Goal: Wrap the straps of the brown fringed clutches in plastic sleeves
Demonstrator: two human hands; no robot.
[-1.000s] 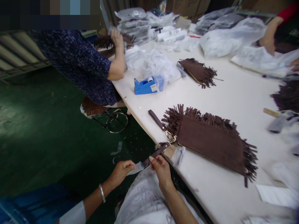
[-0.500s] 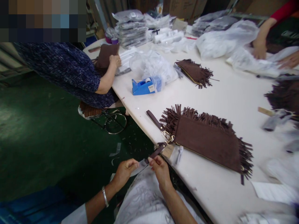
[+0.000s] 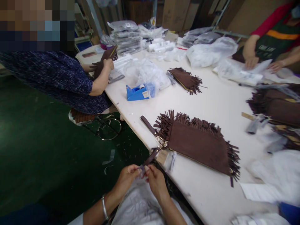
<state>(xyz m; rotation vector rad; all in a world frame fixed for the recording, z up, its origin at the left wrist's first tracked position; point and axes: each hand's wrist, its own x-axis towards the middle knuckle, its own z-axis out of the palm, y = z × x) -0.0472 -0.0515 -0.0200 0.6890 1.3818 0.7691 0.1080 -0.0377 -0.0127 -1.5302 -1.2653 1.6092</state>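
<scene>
A brown fringed clutch bag point(image 3: 199, 145) lies flat near the table's front edge. Gold clips join two brown straps to its left corner; the upper wrist strap point(image 3: 148, 126) rests on the table. The lower strap point(image 3: 151, 157) hangs over the edge toward me, its end between my hands. My left hand point(image 3: 128, 176) pinches a piece of clear plastic film point(image 3: 141, 171) at that end. Close beside it, my right hand point(image 3: 154, 178) is closed on the strap end, fingertips nearly touching the left ones. A cardboard tag point(image 3: 162, 157) lies by the clips.
A blue tape dispenser point(image 3: 138, 93) stands beyond the bag on the white table point(image 3: 133, 120). Another fringed bag point(image 3: 184, 78) lies farther back, more at right point(image 3: 278, 104). One co-worker point(image 3: 70, 81) handles a brown bag at left; another point(image 3: 269, 47) handles plastic at the far right.
My left hand has come in against my right, and the film, stretched out before, is now gathered around the strap end. The whole view has shifted somewhat to the right.
</scene>
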